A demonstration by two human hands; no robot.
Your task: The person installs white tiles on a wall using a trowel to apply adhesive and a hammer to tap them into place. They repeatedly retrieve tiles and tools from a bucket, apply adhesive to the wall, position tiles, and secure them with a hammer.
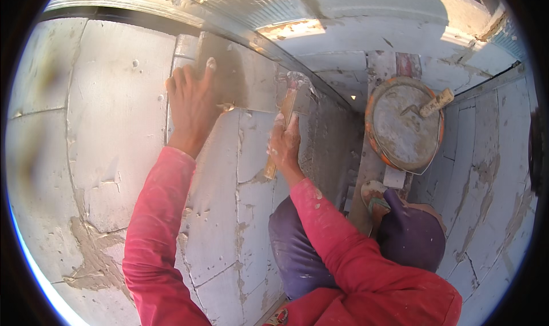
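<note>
My left hand (191,106) lies against the pale block wall (123,120), at the lower left edge of a narrow block (257,80) with a darker, damp-looking patch. Its fingers are stretched and apart, pressing on the surface with no tool in them. A claw hammer (290,100) with a wooden handle is in my right hand (286,146), its fingers wrapped round the grip. The metal head points up and sits close to the right end of the narrow block; whether it touches cannot be told.
On the right, a round bucket (373,112) of grey mortar stands on wooden planks (382,66), with a wooden-handled trowel (436,103) in it. A sandalled foot (377,203) is on the planks below. Another block wall (486,149) rises at the right. Metal framing (251,37) runs along the top.
</note>
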